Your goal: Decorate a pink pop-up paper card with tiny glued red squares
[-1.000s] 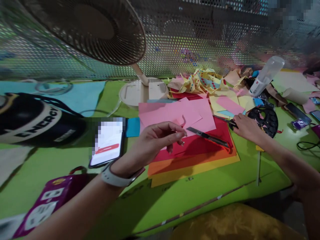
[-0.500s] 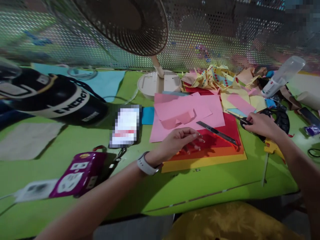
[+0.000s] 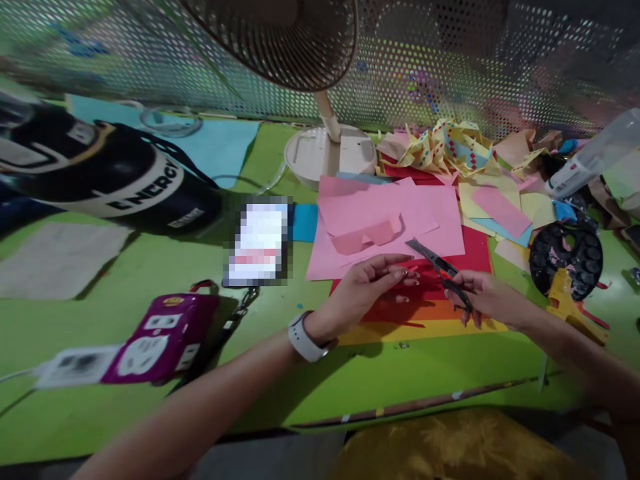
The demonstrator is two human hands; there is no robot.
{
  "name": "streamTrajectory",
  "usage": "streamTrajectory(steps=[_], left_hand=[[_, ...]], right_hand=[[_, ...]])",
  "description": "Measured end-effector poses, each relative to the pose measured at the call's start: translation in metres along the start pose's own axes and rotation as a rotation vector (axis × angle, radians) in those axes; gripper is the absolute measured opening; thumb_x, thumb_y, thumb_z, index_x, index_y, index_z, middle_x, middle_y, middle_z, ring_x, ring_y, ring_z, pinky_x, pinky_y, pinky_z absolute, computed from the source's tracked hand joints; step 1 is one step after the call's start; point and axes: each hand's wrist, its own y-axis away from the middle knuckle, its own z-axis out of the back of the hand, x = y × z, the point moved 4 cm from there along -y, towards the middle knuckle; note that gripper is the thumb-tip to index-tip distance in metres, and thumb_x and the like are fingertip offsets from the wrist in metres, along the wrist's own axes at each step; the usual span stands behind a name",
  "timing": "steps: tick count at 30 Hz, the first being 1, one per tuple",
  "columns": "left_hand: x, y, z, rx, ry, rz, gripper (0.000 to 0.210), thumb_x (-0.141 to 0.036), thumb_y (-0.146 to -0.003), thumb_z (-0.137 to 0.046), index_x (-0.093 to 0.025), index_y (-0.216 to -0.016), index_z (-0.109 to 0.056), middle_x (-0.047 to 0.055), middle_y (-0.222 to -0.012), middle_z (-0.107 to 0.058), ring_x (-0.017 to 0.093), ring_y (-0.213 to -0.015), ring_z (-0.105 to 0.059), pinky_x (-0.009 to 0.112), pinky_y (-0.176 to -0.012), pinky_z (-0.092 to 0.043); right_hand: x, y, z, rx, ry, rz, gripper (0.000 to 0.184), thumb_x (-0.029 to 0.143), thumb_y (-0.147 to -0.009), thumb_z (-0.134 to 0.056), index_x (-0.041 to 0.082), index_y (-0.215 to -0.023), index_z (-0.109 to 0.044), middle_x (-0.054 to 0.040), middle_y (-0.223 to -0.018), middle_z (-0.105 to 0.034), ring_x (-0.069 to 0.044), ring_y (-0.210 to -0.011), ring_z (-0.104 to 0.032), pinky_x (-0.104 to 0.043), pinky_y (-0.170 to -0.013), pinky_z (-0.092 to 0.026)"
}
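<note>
- Moved since the earlier frame: the scissors [image 3: 459, 295], then beside the black palette [image 3: 589, 259], now above the red paper [image 3: 477, 248].
- Right hand [image 3: 483, 295]: closed on the scissors' handles, the blades reaching across the cutter [image 3: 447, 269].
- Left hand [image 3: 367, 285]: fingertips close together over the sheets; whether they pinch anything, I cannot tell from here.
- Palette: round wells, pink scraps in it, a yellow glue gun [image 3: 561, 293] across its near edge; previously half hidden by the right hand, now uncovered.
- Bottles: clear bottle [image 3: 597, 155] right, ENERGY bottle [image 3: 135, 180] left; contents indiscernible.
</note>
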Motion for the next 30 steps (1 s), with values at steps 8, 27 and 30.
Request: streamTrajectory(steps=[8,27,30], left_hand=[[0.002,0.001,0.002,-0.088,0.057,0.011,0.034,-0.027,-0.078,-0.078,-0.017,-0.110,-0.070,0.006,-0.099,-0.077,0.017,-0.091,-0.071,0.025,-0.074,-0.058],[0.009,-0.005,0.008,-0.130,0.325,0.031,0.023,-0.026,-0.071,-0.085,-0.016,-0.084,-0.069,0.004,-0.088,-0.077,0.017,-0.086,-0.074,0.023,-0.069,-0.060],[0.009,-0.005,0.007,-0.120,0.332,0.030,0.024,-0.026,-0.073,-0.083,-0.017,-0.091,-0.070,0.004,-0.092,-0.078,0.018,-0.089,-0.074,0.024,-0.070,-0.060]], right_hand=[[-0.007,0.010,-0.007,0.113,0.017,-0.046,0.047,0.058,-0.070,-0.076,0.019,-0.083,-0.053,0.0032,-0.067,-0.060,-0.009,-0.047,-0.061,-0.016,-0.034,-0.035],[-0.012,0.000,0.002,-0.038,-0.006,0.136,0.044,0.053,-0.068,-0.080,0.020,-0.083,-0.055,0.0041,-0.066,-0.057,-0.009,-0.058,-0.054,-0.022,-0.051,-0.044],[-0.015,0.001,0.003,-0.055,0.029,0.137,0.044,0.055,-0.070,-0.078,0.021,-0.084,-0.055,0.0049,-0.063,-0.055,-0.009,-0.056,-0.051,-0.022,-0.048,-0.041]])
